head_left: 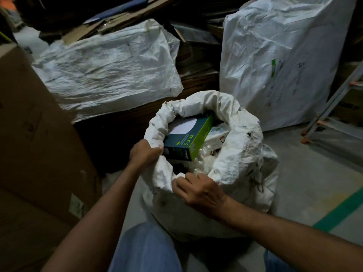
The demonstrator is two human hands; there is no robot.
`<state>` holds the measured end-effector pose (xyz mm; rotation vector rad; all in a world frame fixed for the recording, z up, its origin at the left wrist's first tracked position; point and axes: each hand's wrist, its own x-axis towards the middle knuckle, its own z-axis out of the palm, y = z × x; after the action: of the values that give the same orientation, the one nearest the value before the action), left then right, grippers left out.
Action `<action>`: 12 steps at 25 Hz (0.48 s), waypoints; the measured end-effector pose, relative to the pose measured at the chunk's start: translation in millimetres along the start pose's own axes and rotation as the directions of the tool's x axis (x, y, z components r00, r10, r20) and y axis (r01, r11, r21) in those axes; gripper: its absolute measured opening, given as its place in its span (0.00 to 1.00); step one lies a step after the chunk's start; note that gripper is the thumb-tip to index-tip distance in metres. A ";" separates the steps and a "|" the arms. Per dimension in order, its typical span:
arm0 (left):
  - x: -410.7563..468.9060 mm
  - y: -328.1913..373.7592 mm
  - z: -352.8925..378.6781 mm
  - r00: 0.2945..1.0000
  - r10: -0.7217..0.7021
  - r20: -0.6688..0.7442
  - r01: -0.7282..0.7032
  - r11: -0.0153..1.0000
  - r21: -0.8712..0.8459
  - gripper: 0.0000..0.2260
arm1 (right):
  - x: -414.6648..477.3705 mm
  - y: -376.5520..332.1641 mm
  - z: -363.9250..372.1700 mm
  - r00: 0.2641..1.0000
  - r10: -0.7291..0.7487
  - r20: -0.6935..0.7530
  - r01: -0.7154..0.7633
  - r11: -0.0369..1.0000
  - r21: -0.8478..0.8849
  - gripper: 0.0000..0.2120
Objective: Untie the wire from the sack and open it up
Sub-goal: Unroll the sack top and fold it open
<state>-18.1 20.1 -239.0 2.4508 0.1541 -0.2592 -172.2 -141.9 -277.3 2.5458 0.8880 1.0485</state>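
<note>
A white woven sack [241, 154] stands on the floor in front of my knees, its mouth open and its rim rolled outward. Inside lie a dark teal and green Wi-Fi box [188, 140], a white box [218, 136] and crumpled clear plastic. My left hand [144, 153] grips the rolled rim on the left side. My right hand [198, 191] pinches the rim at the near edge. Small bits of wire [166, 103] stick out at the far left of the rim.
A large cardboard box [39, 134] stands at the left. Two other white sacks sit behind, one lying at back left [110, 69] and one upright at back right [280, 61]. Flattened cardboard is piled at the back. A ladder leg [330, 103] and green floor tape [341, 209] are at the right.
</note>
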 end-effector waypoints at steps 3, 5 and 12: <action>21.2 -23.6 0.0 0.980 -0.197 -0.033 0.151 0.836 -0.527 0.23 | -6.9 9.3 0.5 0.996 -0.016 0.090 0.014 1.000 0.028 0.10; 32.1 -39.0 -4.3 0.970 -0.201 0.137 0.217 0.462 -0.860 0.19 | -4.4 19.2 -10.8 0.944 0.090 0.316 -0.149 0.974 0.169 0.19; 12.7 -24.4 7.6 0.952 -0.170 0.256 0.289 0.212 -0.934 0.25 | 21.9 78.1 -44.5 0.610 0.748 0.262 -0.787 0.609 0.095 0.10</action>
<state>-11.2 34.7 -262.4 1.0947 0.4876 -0.2884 -156.8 -189.6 -199.6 3.2215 -0.2700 0.8658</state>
